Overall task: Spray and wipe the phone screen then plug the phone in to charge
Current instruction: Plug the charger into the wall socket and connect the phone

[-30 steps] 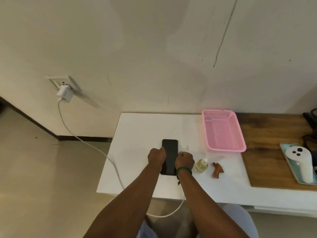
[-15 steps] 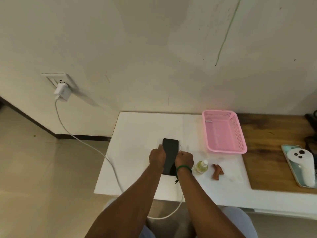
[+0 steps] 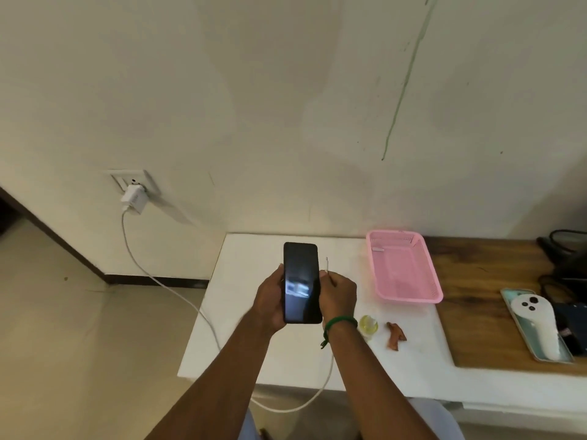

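One glossy white table (image 3: 286, 360) is partly covered by both forearms. The white cable (image 3: 158, 281) drops from the wall charger (image 3: 134, 198), and its middle is hidden under the tabletop. The black glass phone (image 3: 301, 282) is held upright above the table, with the left hand (image 3: 268, 304) curled round its left edge. The right hand (image 3: 338, 296) pinches the cable's thin plug beside the phone's right edge. The small spray bottle (image 3: 368, 325) shows blurred beside that wrist.
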